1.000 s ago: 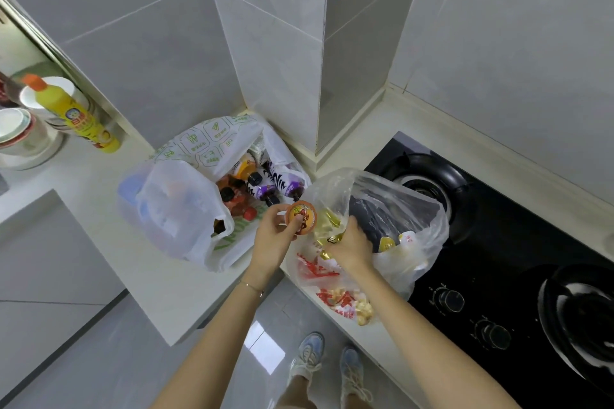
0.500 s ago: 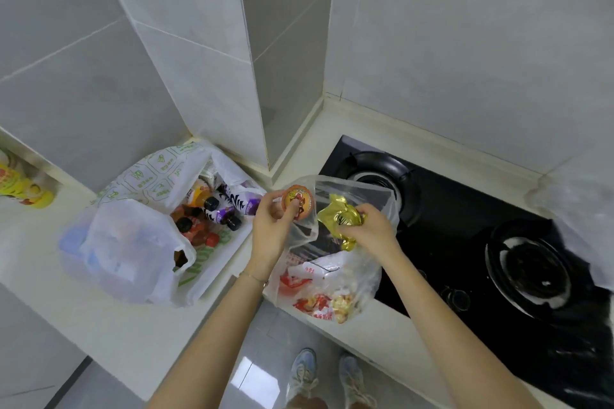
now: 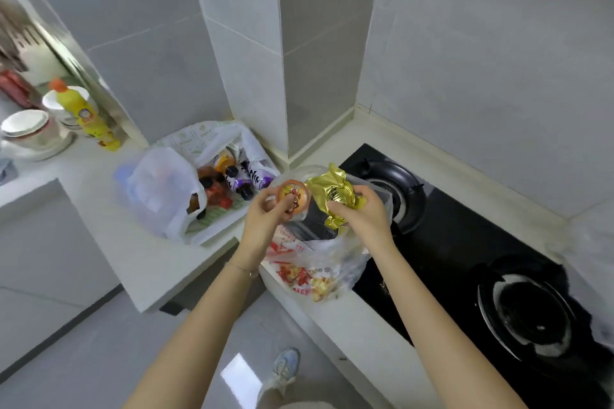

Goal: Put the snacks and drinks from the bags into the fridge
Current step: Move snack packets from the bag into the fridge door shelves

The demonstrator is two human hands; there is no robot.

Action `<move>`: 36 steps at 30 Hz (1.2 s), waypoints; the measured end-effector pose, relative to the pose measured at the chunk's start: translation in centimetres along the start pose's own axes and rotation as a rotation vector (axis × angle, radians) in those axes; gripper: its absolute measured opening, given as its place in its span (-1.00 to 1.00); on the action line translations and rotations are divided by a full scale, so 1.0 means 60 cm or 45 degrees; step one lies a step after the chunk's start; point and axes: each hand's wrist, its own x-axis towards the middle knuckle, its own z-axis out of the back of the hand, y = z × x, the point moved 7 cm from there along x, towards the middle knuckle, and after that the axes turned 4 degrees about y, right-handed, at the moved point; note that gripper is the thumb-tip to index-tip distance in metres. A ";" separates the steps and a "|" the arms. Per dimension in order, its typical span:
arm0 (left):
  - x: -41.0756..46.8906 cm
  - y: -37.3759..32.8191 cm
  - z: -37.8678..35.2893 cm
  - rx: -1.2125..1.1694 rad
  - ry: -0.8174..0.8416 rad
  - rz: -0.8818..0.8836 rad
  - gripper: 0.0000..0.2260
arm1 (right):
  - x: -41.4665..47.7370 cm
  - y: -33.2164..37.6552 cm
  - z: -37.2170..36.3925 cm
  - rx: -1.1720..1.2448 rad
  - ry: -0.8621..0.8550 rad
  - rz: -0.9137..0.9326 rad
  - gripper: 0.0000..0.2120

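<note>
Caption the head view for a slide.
Left hand holds an orange-lidded cup, right hand a gold packet above the snack bag.

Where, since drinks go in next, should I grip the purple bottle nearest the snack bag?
Probably the neck below its black cap, reached from above through the white bag's open mouth: the purple bottle lies tilted, cap exposed, body packed among other bottles.

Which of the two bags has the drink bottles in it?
The white bag on the left: capped bottles show in its open mouth. The clear bag by the stove shows snack packets instead.
</note>
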 end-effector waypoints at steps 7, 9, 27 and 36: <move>-0.200 0.025 0.064 -0.134 -0.422 -0.036 -0.85 | -0.114 0.038 -0.018 -0.038 0.331 0.191 -0.64; -0.273 0.032 0.087 -0.158 -0.556 -0.030 -0.87 | -0.151 0.045 -0.047 -0.020 0.421 0.229 -0.64; -0.993 0.093 0.284 -0.296 -1.650 -0.181 -0.77 | -0.716 0.083 -0.423 -0.020 1.479 0.486 -0.60; -1.344 0.134 0.283 -0.353 -1.927 -0.243 -0.79 | -1.073 0.053 -0.467 0.005 1.777 0.530 -0.62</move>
